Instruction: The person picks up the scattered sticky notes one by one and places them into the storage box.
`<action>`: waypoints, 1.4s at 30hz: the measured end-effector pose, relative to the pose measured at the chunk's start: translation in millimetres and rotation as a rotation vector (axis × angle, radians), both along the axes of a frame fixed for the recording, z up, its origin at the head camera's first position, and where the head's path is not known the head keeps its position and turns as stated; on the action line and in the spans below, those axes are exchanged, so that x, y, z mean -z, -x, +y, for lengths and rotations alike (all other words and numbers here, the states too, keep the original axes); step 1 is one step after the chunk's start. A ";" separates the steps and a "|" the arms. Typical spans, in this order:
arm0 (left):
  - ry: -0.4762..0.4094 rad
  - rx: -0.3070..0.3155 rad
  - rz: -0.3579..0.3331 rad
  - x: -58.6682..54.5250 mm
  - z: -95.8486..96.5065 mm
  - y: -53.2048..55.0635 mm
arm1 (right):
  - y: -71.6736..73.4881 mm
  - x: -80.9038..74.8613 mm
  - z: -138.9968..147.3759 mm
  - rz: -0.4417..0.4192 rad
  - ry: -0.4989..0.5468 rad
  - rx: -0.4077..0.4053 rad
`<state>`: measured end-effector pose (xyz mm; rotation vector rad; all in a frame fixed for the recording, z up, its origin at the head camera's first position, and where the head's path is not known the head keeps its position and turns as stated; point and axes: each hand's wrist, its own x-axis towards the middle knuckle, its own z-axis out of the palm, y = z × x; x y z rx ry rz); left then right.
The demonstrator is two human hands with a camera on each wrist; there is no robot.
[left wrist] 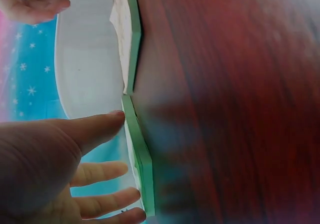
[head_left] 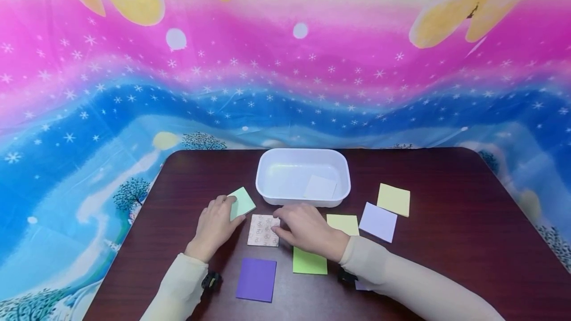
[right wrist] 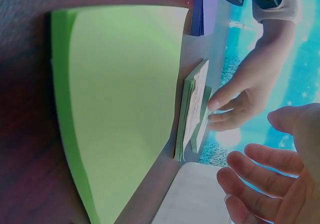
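My left hand [head_left: 215,227] rests at a mint-green sticky note pad [head_left: 243,203] on the table. In the left wrist view its thumb touches one end of the pad, and its spread fingers reach the other end. Beside that pad lies another with printed pink-white paper on top [head_left: 260,232]; its edge looks green in the left wrist view. My right hand [head_left: 308,224] hovers over the right side of the printed pad, in front of the tray. In the right wrist view its fingers are loosely bent and hold nothing.
A white plastic tray [head_left: 278,199] stands at the back, with a white square [head_left: 320,187] inside. Around the right arm lie a lime pad [head_left: 310,261], a pale yellow pad [head_left: 342,223], a lavender pad [head_left: 378,222] and another yellow pad [head_left: 394,199]. A purple pad [head_left: 256,280] lies nearer.
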<state>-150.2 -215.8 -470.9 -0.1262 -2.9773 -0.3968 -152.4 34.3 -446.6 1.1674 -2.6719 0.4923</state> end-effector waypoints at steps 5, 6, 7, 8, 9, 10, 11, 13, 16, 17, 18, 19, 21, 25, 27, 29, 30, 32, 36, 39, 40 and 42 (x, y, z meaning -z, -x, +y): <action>0.011 0.020 0.000 1.5 -2.6 2.1 | -0.1 0.4 -0.5 0.014 -0.004 0.000; 0.011 0.024 -0.001 1.4 -2.8 2.7 | -0.1 0.4 -0.6 0.014 -0.004 0.001; 0.013 0.027 -0.002 1.3 -3.1 3.2 | -0.1 0.2 -0.6 0.013 -0.004 0.001; 0.013 0.029 -0.004 1.3 -3.2 3.8 | -0.1 0.0 -0.6 0.012 -0.005 0.001; 0.016 0.033 -0.001 1.4 -3.3 4.4 | 0.0 -0.2 -0.5 0.012 -0.004 0.001; 0.019 0.037 0.002 1.3 -3.3 5.1 | 0.1 -0.4 -0.5 0.011 -0.005 0.000; 0.021 0.041 0.006 1.3 -3.2 5.8 | 0.1 -0.7 -0.4 0.010 -0.006 0.000; 0.028 0.046 0.015 1.1 -2.9 7.0 | 0.3 -1.0 -0.3 0.011 -0.008 0.001; 0.039 0.052 0.034 1.2 -2.1 8.4 | 0.2 -1.5 0.0 0.016 -0.010 0.004; 0.044 0.055 0.044 1.6 -1.9 8.7 | 0.2 -1.5 0.1 0.018 -0.010 0.004; 0.050 0.059 0.056 2.0 -1.7 8.8 | 0.3 -1.5 0.1 0.021 -0.009 0.003; 0.055 0.064 0.070 2.4 -1.4 8.7 | 0.2 -1.6 0.1 0.022 -0.007 0.002; 0.070 0.075 0.104 4.0 -1.0 8.5 | 0.0 -2.0 0.2 0.024 -0.004 0.000; 0.114 0.101 0.171 6.8 0.4 7.5 | -0.6 -3.0 -0.1 0.024 0.000 -0.002; 0.142 0.110 0.191 7.9 1.1 6.9 | -0.9 -3.4 -0.2 0.025 -0.002 0.001; 0.161 0.121 0.206 7.6 2.3 5.8 | -1.1 -3.4 -0.3 0.026 -0.005 0.003; 0.169 0.125 0.211 7.3 2.9 5.2 | -1.2 -3.3 -0.3 0.026 -0.005 0.003; 0.175 0.130 0.219 6.4 3.8 3.9 | -1.3 -3.2 -0.4 0.025 -0.003 0.000; 0.185 0.140 0.232 4.1 4.9 1.4 | -1.3 -2.7 -0.3 0.018 0.002 -0.004; 0.189 0.151 0.242 3.2 4.3 0.5 | -1.3 -2.3 -0.3 0.018 0.001 -0.003; 0.188 0.155 0.245 3.0 4.0 0.3 | -1.3 -2.4 -0.3 0.020 0.001 -0.004; 0.185 0.162 0.248 2.4 3.6 0.2 | -1.4 -2.5 -0.7 0.023 -0.001 -0.007</action>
